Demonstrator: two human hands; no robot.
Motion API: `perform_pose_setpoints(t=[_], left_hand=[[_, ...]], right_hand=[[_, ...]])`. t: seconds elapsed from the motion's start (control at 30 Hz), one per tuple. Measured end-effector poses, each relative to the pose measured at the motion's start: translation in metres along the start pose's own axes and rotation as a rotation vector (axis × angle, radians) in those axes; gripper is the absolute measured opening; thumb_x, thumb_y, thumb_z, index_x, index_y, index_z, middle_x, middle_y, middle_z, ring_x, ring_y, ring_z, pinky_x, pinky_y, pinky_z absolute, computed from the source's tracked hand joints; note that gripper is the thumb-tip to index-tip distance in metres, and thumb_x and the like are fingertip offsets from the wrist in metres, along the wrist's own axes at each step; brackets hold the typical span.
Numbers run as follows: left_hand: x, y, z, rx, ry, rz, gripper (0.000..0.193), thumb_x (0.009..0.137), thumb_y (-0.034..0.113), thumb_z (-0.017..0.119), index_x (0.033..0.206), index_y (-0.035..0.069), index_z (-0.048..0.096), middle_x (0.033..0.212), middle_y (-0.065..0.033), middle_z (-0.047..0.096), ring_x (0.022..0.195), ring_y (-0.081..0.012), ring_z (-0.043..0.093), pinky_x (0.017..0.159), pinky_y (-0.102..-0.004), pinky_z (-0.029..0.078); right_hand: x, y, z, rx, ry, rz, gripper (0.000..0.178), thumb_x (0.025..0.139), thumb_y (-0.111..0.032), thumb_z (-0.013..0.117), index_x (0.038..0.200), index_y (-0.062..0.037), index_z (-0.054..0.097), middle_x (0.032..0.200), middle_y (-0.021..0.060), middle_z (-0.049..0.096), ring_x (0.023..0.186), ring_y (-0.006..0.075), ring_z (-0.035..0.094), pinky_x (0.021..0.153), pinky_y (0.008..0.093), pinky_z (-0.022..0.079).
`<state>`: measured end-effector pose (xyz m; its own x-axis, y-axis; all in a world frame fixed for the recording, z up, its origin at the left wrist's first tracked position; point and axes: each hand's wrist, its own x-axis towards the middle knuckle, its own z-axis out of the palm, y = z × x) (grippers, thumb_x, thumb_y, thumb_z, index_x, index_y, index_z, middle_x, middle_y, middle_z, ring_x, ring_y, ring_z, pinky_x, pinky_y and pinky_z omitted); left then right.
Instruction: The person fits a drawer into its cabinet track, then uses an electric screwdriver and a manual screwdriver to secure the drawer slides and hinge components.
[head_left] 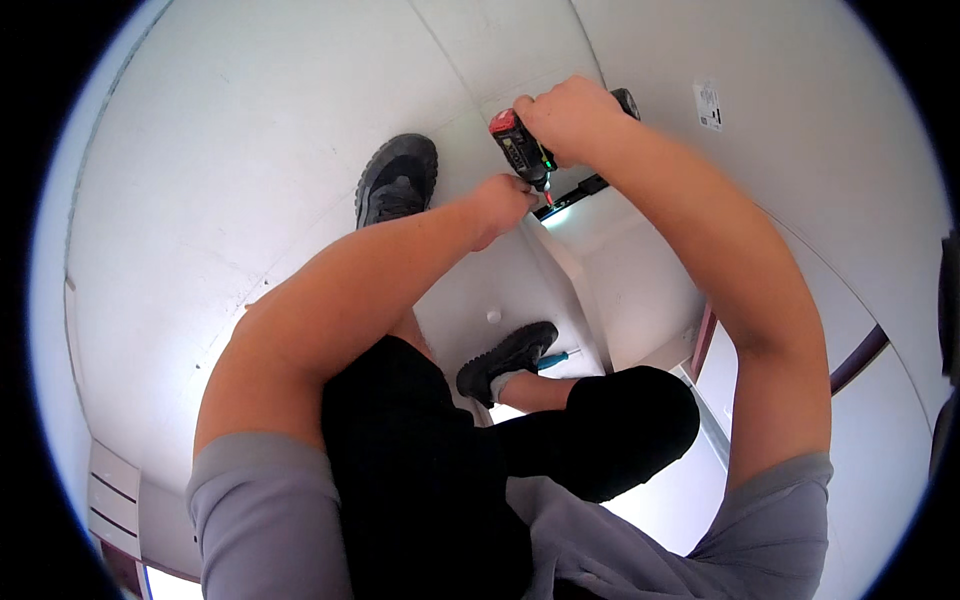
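Observation:
My right hand point(572, 118) is wrapped round a black and red cordless drill point(518, 145), with a small green light showing on its side. The bit points down onto a narrow black metal strip point(578, 196) along the edge of a white panel point(640, 262). A bright spot of light falls beside the bit. My left hand point(496, 208) is closed, its fingertips beside the bit at the strip's near end. Whatever those fingers pinch is too small or hidden to make out.
White boards surround me, one bearing a paper label point(708, 105). My dark shoes point(398, 178) stand on the white surface below. A teal-handled tool point(553, 360) lies beside one shoe, near a small white round piece point(494, 316). Drawer-like fronts point(115, 490) stand at the lower left.

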<state>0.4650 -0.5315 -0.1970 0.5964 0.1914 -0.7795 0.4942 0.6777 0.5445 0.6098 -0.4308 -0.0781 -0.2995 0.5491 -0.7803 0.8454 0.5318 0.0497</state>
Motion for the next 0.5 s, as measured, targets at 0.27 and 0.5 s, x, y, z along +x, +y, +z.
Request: perform_pose_setpoints(t=[0.27, 0.5], left_hand=[[0.015, -0.063, -0.030, 0.701, -0.411, 0.024, 0.044, 0.092, 0.025, 0.069, 0.131, 0.004, 0.069, 0.123, -0.0123, 0.072, 0.108, -0.0257, 0.069, 0.090, -0.0396, 0.056], [-0.125, 0.060, 0.034, 0.930, -0.609, 0.070, 0.049, 0.099, 0.031, 0.064, 0.141, 0.006, 0.064, 0.123, -0.0100, 0.073, 0.105, -0.0229, 0.068, 0.095, -0.0371, 0.054]], right_hand=[[-0.099, -0.008, -0.054, 0.279, 0.213, 0.324, 0.072, 0.073, -0.029, 0.089, 0.130, -0.0035, 0.052, 0.100, 0.0182, 0.075, 0.096, 0.0393, 0.072, 0.083, 0.0478, 0.057], [-0.352, -0.074, 0.018, 0.824, 0.454, 0.753, 0.095, 0.066, -0.037, 0.094, 0.143, -0.0074, 0.047, 0.105, 0.0212, 0.073, 0.099, 0.0450, 0.070, 0.085, 0.0495, 0.055]])
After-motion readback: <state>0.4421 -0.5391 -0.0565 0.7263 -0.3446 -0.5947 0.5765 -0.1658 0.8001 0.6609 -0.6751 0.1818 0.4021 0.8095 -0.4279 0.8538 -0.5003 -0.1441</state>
